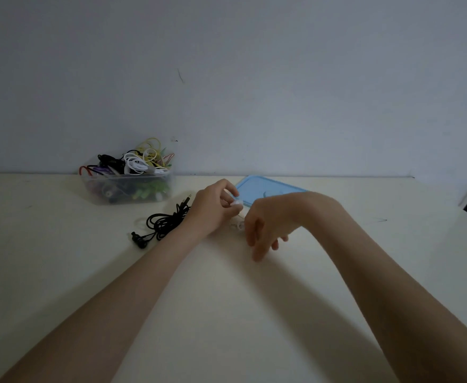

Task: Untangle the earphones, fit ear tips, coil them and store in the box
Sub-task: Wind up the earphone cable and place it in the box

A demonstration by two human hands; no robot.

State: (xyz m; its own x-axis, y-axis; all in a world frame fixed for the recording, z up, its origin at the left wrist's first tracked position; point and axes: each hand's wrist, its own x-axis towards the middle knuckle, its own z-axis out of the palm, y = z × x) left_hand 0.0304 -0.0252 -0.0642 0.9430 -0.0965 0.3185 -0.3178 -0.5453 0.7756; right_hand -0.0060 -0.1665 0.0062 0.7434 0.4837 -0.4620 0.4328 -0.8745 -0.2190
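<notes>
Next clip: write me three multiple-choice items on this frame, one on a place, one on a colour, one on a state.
1. Where does the coiled black earphone cable lie?
A. on the cream table, in front of the clear plastic box
B. inside the box
C. on the lid

2. What colour is the flat plastic lid?
A. red
B. light blue
C. black

3. What is the left hand doing?
A. lying flat
B. pinching a small white piece
C. gripping the box

Key: 1 A, the cable lies on the table nearer than the box; 2 B, it is pale blue; 3 B, its fingertips hold a small white piece.
</notes>
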